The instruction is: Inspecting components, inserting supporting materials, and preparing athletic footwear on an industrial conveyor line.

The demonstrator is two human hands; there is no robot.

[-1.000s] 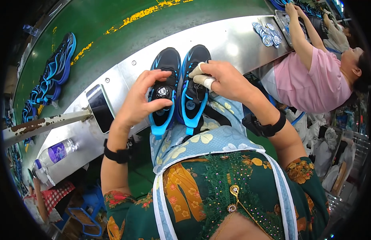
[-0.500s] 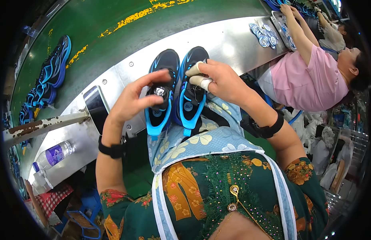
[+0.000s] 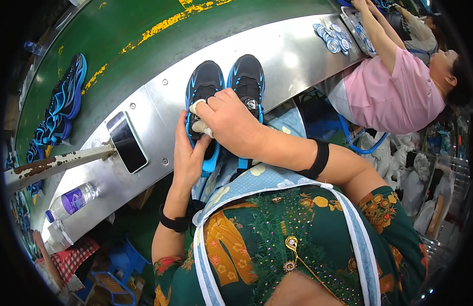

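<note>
Two black sneakers with bright blue trim lie side by side on the metal ledge in front of me, toes pointing away. My left hand (image 3: 186,159) is closed around the heel end of the left sneaker (image 3: 206,76). Over that shoe's tongue and lacing, my right hand (image 3: 232,122) reaches across with its fingers bent and pressed in. Pale finger covers sit on its fingertips. What those fingertips pinch is hidden beneath them. A round dial shows on the tongue of the right sneaker (image 3: 246,76), which neither hand grips.
A phone (image 3: 127,143) lies left on the metal ledge (image 3: 162,109), near a rusty bar (image 3: 58,163) and a plastic bottle (image 3: 73,200). More sneakers (image 3: 65,102) stand on the green belt (image 3: 119,25). Round discs (image 3: 332,38) lie far right, beside a person in pink (image 3: 394,97).
My right hand has moved left from the right sneaker onto the left one. My left hand has come down from above the left sneaker to its heel side. The shoes' toes are now straighter.
</note>
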